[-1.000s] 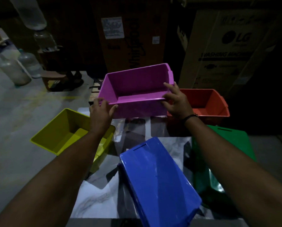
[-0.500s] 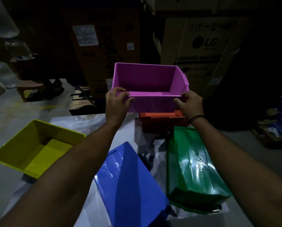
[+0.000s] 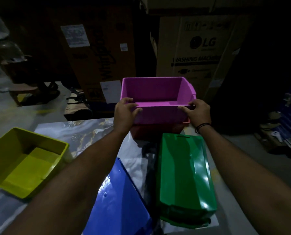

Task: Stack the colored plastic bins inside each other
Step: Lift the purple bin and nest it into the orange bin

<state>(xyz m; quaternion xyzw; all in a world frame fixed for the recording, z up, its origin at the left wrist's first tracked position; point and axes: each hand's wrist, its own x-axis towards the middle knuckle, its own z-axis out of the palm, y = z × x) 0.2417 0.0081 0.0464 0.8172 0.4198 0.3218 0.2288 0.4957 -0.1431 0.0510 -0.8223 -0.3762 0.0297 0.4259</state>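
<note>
A purple bin (image 3: 158,100) is held upright at the far side of the table, directly over the red bin (image 3: 156,131), which it mostly hides. My left hand (image 3: 124,112) grips the purple bin's near left rim. My right hand (image 3: 198,111) grips its near right rim. A green bin (image 3: 183,172) lies upside down just in front of the red one. A blue bin (image 3: 117,204) lies upside down at the table's near edge. A yellow bin (image 3: 24,163) stands open side up at the left.
The table (image 3: 80,133) has a marbled top with plastic sheeting on it. Tall cardboard appliance boxes (image 3: 197,48) stand close behind the table. Large water bottles and a small stool (image 3: 23,89) are on the floor at the left. Dark clutter lies on the floor at the right.
Both hands have carried the purple bin to the right and lowered it over the red bin, which is now mostly covered. My view has turned rightward.
</note>
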